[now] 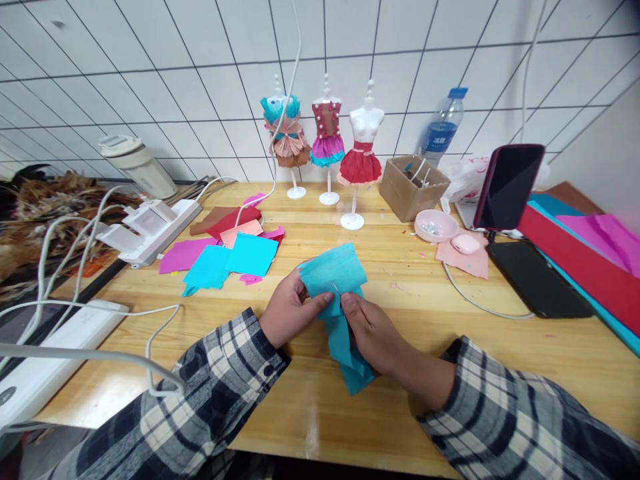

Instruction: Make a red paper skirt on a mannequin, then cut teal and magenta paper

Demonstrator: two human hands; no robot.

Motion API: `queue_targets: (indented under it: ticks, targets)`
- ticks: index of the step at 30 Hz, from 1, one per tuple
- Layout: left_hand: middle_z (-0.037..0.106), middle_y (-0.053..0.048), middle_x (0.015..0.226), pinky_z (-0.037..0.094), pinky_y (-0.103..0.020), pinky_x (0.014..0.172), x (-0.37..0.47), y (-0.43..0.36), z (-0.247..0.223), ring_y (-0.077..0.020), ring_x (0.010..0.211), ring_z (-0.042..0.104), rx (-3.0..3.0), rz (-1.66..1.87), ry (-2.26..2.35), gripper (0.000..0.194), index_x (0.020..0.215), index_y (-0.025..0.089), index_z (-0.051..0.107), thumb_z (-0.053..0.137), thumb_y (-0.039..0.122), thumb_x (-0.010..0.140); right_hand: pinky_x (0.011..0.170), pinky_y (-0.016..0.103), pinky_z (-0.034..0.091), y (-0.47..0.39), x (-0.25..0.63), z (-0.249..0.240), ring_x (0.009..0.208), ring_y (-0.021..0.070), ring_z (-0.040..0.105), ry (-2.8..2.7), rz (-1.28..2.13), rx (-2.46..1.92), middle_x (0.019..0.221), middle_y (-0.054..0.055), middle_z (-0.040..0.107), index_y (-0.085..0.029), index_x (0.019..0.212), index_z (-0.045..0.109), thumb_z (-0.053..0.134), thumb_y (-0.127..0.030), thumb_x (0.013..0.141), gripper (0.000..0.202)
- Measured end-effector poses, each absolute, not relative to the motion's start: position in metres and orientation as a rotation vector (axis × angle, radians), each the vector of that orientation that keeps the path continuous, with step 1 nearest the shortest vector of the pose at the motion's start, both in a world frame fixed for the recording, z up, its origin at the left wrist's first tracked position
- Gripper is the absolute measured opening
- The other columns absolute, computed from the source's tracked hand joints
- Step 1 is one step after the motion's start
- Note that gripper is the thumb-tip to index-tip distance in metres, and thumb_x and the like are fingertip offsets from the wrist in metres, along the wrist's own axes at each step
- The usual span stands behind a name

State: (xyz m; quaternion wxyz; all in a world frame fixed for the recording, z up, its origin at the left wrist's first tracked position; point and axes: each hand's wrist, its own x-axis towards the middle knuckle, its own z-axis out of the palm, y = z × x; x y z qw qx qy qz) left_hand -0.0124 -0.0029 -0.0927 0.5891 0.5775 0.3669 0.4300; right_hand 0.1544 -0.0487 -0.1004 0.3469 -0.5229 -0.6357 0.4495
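Both hands hold a piece of turquoise crepe paper (pixel 336 267) above the wooden table. My left hand (pixel 290 308) is closed on its left edge, thumb on top and fingers behind. My right hand (pixel 375 333) pinches the paper at the middle. A thin, pale sliver, too small to name, shows by the right fingertips. Below the hands, a ruffled part of the same colour hangs down toward the table. Cut sheets, including a turquoise square (pixel 253 254) and a magenta piece (pixel 181 257), lie beyond my left hand.
Three small mannequins, one in a red skirt (pixel 360 165), stand at the back. To the right are a cardboard box (pixel 414 189), a pink bowl (pixel 433 227), an upright phone (pixel 509 188) and a black flat device (pixel 539 279). White cables and a power strip (pixel 159 233) occupy the left.
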Motion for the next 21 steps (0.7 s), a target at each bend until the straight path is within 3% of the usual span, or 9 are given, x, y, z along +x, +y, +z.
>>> queue_targets:
  ticks: [3,9,16,21]
  targets:
    - [0.066,-0.014,0.121,0.052,-0.042,0.094,-0.0106,-0.0036,-0.0947,-0.0281,0.109,0.065,1.307,1.02,0.838,0.063,0.128,0.015,0.05,0.078,0.03,0.074,0.067,0.029,0.044,-0.048,0.154,-0.0995,0.07,0.0166,0.056,-1.643,1.116,-1.345,0.074,0.003,0.062,-0.023,0.075,0.049,0.024,-0.058,0.098,0.049]
    - [0.067,-0.013,0.12,0.052,-0.041,0.094,-0.0084,-0.003,-0.091,-0.0282,0.11,0.065,1.299,1.064,0.843,0.058,0.121,0.015,0.052,0.079,0.028,0.072,0.056,0.026,0.04,-0.0487,0.1525,-0.0996,0.064,0.0159,0.054,-1.606,1.179,-1.348,0.065,0.0,0.055,-0.023,0.073,0.045,0.023,-0.058,0.098,0.048]
    - [0.065,-0.016,0.124,0.05,-0.044,0.095,-0.0086,-0.0047,-0.0895,-0.0297,0.111,0.064,1.318,1.119,0.915,0.043,0.108,0.014,0.057,0.078,0.03,0.073,0.063,0.026,0.04,-0.0485,0.1525,-0.0997,0.067,0.0151,0.054,-1.643,1.136,-1.314,0.072,0.0,0.058,-0.022,0.075,0.047,0.024,-0.053,0.099,0.045]
    - [0.067,-0.015,0.121,0.052,-0.043,0.093,-0.0081,-0.0034,-0.0889,-0.0302,0.109,0.065,1.308,1.086,0.933,0.045,0.106,0.014,0.059,0.08,0.033,0.071,0.056,0.025,0.039,-0.0482,0.1528,-0.0994,0.062,0.0145,0.051,-1.646,1.165,-1.349,0.067,-0.001,0.055,-0.023,0.075,0.045,0.024,-0.055,0.099,0.046]
